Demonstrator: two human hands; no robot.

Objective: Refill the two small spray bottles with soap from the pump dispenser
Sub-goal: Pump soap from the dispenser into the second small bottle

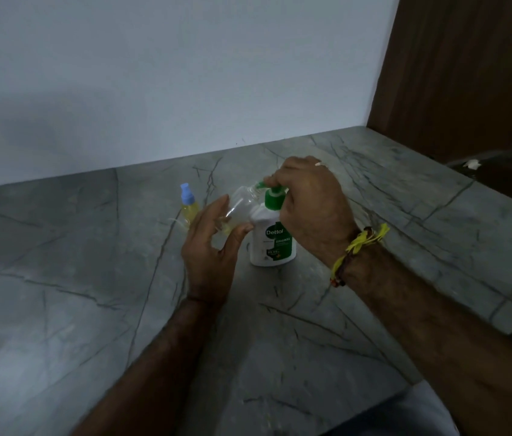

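Fingers (283, 179) of the right hand (313, 209) curl over the green pump head of the soap dispenser (272, 237), which stands on the grey tabletop (91, 278). Left hand (214, 247) grips a clear bottle (242, 204), tilted, its mouth at the spout. Another spray bottle (189, 204), blue-capped, stands just left.

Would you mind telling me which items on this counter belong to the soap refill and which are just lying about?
Part of the job:
- pump dispenser, right hand on its green pump
- clear bottle, tilted to the nozzle, held by the left hand
- blue-capped bottle, standing to the left

Just lying about:
- white scrap at the far right
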